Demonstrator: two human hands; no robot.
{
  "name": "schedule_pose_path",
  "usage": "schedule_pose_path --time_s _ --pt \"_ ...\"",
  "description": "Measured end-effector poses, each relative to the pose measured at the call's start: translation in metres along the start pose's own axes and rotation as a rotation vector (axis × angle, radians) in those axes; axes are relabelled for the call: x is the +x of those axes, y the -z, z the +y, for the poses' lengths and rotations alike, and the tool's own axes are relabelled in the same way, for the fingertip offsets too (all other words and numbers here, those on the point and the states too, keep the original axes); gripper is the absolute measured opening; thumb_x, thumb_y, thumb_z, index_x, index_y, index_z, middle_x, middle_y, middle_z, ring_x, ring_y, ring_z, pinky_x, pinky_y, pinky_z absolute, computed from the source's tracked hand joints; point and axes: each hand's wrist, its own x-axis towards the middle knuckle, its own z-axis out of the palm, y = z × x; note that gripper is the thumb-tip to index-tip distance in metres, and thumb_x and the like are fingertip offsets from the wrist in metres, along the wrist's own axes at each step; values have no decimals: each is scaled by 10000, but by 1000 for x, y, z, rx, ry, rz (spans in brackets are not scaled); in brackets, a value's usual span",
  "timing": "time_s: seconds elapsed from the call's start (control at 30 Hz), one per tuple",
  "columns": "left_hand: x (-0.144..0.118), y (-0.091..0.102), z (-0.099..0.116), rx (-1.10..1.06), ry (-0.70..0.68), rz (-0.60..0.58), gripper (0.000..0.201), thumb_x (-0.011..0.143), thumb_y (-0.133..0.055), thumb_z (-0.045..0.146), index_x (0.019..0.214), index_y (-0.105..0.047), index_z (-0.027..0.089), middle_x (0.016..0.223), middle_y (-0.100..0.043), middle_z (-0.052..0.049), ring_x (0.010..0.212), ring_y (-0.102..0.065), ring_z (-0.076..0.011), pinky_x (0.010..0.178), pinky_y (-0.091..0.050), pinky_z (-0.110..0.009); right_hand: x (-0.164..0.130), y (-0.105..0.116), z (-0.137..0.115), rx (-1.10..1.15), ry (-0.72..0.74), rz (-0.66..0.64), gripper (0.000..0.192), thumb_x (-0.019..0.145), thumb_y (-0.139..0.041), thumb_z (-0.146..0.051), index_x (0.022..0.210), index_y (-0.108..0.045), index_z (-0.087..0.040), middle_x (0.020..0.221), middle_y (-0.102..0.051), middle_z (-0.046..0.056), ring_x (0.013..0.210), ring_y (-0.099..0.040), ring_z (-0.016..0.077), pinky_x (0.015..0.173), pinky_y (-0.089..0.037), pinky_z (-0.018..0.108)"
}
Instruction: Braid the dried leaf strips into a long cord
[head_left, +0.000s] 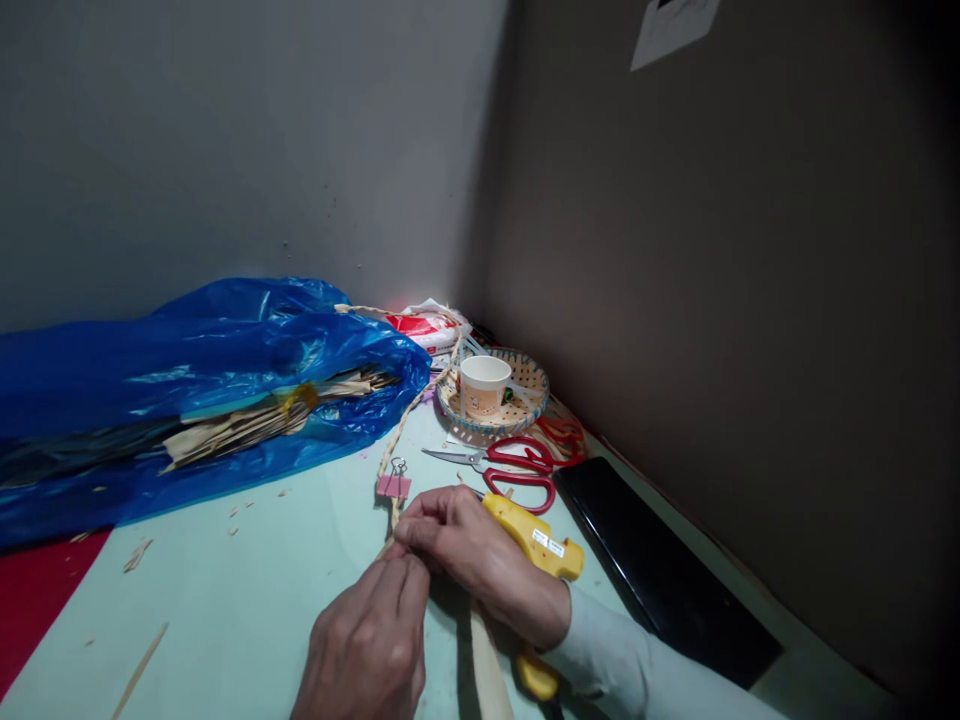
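Observation:
My left hand [367, 640] and my right hand [480, 560] meet at the near end of a braided straw cord [409, 410], pinching it between the fingertips on the pale green table [247, 560]. A pink binder clip [394, 484] is clamped on the cord just beyond my fingers. The cord runs away toward the back corner. A yellow glue gun [536, 545] lies under and beside my right wrist. A flat pale strip [487, 670] lies between my forearms.
Red-handled scissors [517, 465] lie past the glue gun. A small woven basket [525, 385] holds a paper cup [484, 385]. A blue plastic bag [187, 390] of dried straw fills the left. A black flat object [660, 570] runs along the right wall. Straw scraps litter the table.

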Motion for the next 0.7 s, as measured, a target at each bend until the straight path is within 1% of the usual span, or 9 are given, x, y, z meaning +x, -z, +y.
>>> schedule_pose_path --time_s 0.1,0.13,0.2,0.3,0.37,0.43,0.5,0.6,0.7 --pt "10 14 -6 -227 163 -88 221 863 -479 144 815 -692 178 759 -737 -96 683 -678 -241 622 -501 -327 2 0 2 5 -2 37 120 750 -593 -165 638 -601 -123 571 -549 -18 528 -441 85 506 -304 201" --pt "14 19 -10 -321 264 -120 265 883 -482 212 673 -644 214 653 -688 -57 636 -649 -231 576 -465 -322 2 0 3 11 -6 35 121 755 -580 -157 638 -588 -127 573 -559 -16 525 -450 85 511 -310 201" --pt "23 27 -21 -464 496 -121 349 896 -467 292 567 -562 225 606 -632 -35 650 -617 -230 603 -432 -327 1 -1 2 29 -11 30 133 777 -553 -154 646 -570 -133 582 -583 -8 517 -464 84 517 -319 201" --pt "31 28 -34 -758 801 -153 174 844 -556 380 805 -630 228 834 -684 -47 799 -625 -248 710 -444 -338 -2 -2 2 49 -8 35 131 802 -540 -169 684 -586 -134 604 -597 -2 528 -467 83 517 -317 195" --pt "34 21 -37 -1087 849 -223 201 802 -611 388 914 -603 221 835 -674 -32 791 -629 -228 708 -465 -314 -4 -2 3 69 -2 31 127 824 -527 -188 752 -615 -132 609 -591 -6 548 -489 94 523 -333 198" --pt "35 13 -38 -1352 843 -303 185 782 -618 370 844 -570 203 680 -611 10 596 -576 -164 579 -445 -263 -6 -1 4 18 32 37 135 844 -516 -195 830 -635 -133 664 -613 4 616 -543 115 564 -375 209" --pt "35 7 -37 -1476 873 -369 188 777 -606 364 739 -535 194 577 -508 53 439 -405 -90 442 -319 -206 -7 1 3 -120 94 49 143 860 -512 -191 853 -645 -139 742 -649 22 708 -581 135 635 -408 225" --pt "32 3 -39 -1461 921 -398 229 799 -573 375 678 -529 186 553 -421 72 427 -231 -64 412 -157 -198 -9 2 0 -323 176 38 205 893 -480 -163 772 -645 -149 749 -672 21 726 -585 132 697 -406 231" --pt "30 6 -39 -1271 837 -314 213 823 -543 346 669 -541 199 601 -505 32 497 -363 -108 475 -263 -220 -12 0 -2 -464 209 37 247 926 -449 -152 744 -615 -155 702 -667 9 685 -572 124 696 -390 232"
